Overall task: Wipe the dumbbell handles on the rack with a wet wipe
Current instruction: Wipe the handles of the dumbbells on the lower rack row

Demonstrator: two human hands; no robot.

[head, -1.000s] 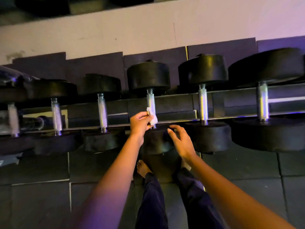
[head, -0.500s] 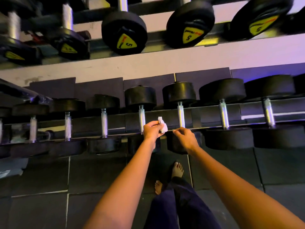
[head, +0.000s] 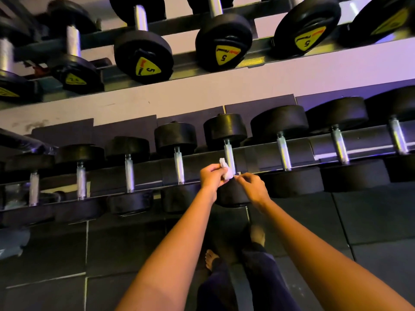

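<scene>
Lower rack (head: 359, 143), mid-rail: one dumbbell handle (head: 229, 154), near end attended. Left hand (head: 212, 176) grips the wet wipe (head: 226, 170) beside it; right hand (head: 252, 187) curls at the wipe's edge, pinch undeterminable. Recommend wrapping fully, stroking end to end

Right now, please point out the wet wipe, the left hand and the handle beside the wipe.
wet wipe (head: 226, 169): head view, white crumpled middle.
left hand (head: 211, 177): head view, its back.
handle (head: 229, 153): head view, bare metal shaft.
</scene>
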